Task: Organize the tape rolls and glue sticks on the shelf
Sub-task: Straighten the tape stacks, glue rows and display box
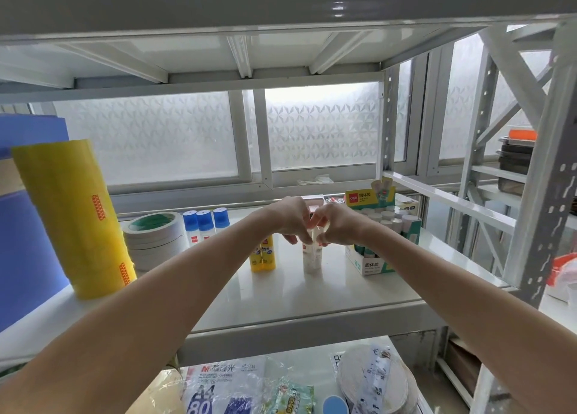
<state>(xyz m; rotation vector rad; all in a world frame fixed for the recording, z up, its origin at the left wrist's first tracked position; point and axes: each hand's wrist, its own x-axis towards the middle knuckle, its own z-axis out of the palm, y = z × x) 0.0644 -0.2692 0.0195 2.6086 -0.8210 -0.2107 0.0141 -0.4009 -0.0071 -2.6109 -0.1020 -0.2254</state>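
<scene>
Two yellow sticks [262, 257] near pinched white tube [312, 259] — glue, probably.

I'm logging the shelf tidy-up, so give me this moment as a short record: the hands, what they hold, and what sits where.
left hand: pinches top of white glue stick
right hand: pinches the same top
stick position: upright, middle of shelf
yellow glue sticks: two, upright, just left of it
blue-capped bottles: three in a row, further left and back
white tape: stack, left of the bottles
yellow tape: tall stack, far left, near front edge
glue box: open, holding sticks, right side
</scene>
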